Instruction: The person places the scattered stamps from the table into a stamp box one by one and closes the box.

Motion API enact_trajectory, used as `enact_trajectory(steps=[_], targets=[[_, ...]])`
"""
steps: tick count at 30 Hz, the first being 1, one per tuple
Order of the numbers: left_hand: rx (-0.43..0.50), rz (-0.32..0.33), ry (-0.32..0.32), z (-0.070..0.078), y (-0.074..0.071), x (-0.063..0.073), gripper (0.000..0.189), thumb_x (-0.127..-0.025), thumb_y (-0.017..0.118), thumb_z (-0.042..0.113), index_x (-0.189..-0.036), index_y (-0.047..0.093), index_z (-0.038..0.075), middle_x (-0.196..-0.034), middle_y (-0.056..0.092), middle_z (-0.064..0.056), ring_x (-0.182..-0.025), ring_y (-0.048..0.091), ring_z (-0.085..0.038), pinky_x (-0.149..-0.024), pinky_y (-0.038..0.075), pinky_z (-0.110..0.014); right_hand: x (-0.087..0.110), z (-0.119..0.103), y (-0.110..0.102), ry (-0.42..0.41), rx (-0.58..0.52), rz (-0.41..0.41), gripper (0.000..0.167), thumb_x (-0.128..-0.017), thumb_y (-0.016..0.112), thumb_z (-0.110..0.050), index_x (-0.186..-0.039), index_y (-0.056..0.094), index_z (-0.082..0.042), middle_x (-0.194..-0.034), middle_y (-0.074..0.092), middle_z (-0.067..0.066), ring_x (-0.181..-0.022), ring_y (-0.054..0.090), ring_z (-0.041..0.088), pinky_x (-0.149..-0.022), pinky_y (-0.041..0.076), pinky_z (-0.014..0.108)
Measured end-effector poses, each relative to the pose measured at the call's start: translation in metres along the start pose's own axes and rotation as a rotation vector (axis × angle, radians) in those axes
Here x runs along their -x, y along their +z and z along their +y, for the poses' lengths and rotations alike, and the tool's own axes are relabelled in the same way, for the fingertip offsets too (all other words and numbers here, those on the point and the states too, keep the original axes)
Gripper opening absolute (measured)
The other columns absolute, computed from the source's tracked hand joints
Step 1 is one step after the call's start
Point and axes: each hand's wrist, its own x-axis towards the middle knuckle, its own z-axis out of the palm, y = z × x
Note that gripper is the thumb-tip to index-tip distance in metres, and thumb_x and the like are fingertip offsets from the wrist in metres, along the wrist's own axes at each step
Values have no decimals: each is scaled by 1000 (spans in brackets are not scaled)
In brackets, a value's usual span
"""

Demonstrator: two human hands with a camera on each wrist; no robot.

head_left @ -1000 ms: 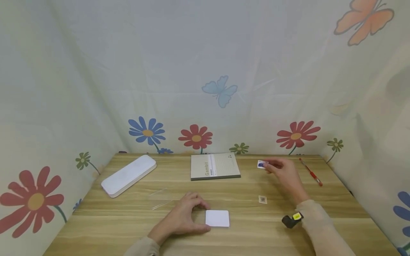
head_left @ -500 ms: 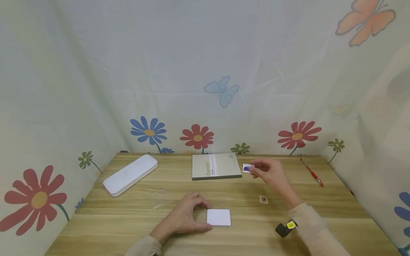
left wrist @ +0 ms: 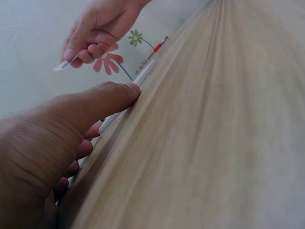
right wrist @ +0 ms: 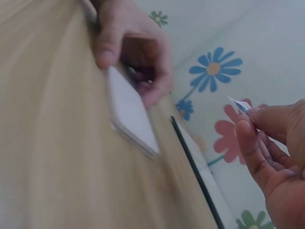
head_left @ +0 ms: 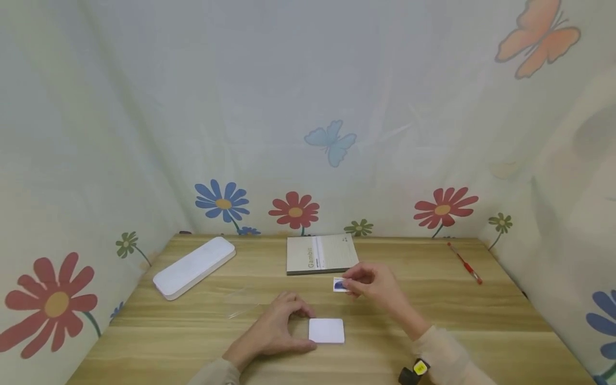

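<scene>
In the head view my right hand (head_left: 372,283) pinches a small postage stamp (head_left: 338,284) with a blue-purple picture and a white border, between thumb and forefinger, above the table. The stamp (right wrist: 241,105) shows nearly edge-on in the right wrist view. My left hand (head_left: 276,327) rests on the table, thumb and forefinger curved to the left corners of a thin white rounded-corner block (head_left: 326,331). This block (right wrist: 131,110) lies flat and has a seam along its edge in the right wrist view. What is inside cannot be seen.
A beige notebook (head_left: 303,255) lies at the back middle of the wooden table (head_left: 192,342). A long white case (head_left: 194,267) is at back left, a red pen (head_left: 466,263) at back right. A clear plastic sheet (head_left: 243,302) lies left of the left hand.
My right hand has carried the stamp left and nearer, from the back right to in front of the notebook. A second stamp on the table is now out of sight behind the forearm.
</scene>
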Motion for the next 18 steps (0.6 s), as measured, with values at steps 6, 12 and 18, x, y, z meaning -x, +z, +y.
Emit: enact_trajectory(steps=[6,12,18], targets=[[12,0,-3,1,0,2,52,-79,96,63,-117,77,33,-114,64,15,-111,55,-7,-100,52,-36,7,4,29,60,-73,-80,11,-98,85,-6,-106,80,0,-93,79,11,-74,73,18,-67,64,30],[6,-10,-10,1,1,2,53,-79,95,64,-119,76,35,-116,64,16,-114,54,-6,-103,52,-37,16,7,45,73,-95,-116,10,-96,84,-2,-103,77,0,-93,77,10,-74,73,17,-67,64,30],[2,1,-7,1,0,2,53,-78,97,61,-119,75,36,-116,63,17,-113,55,-6,-102,52,-36,22,6,54,66,-97,-148,12,-96,84,0,-104,75,1,-94,75,12,-79,76,20,-71,67,36]])
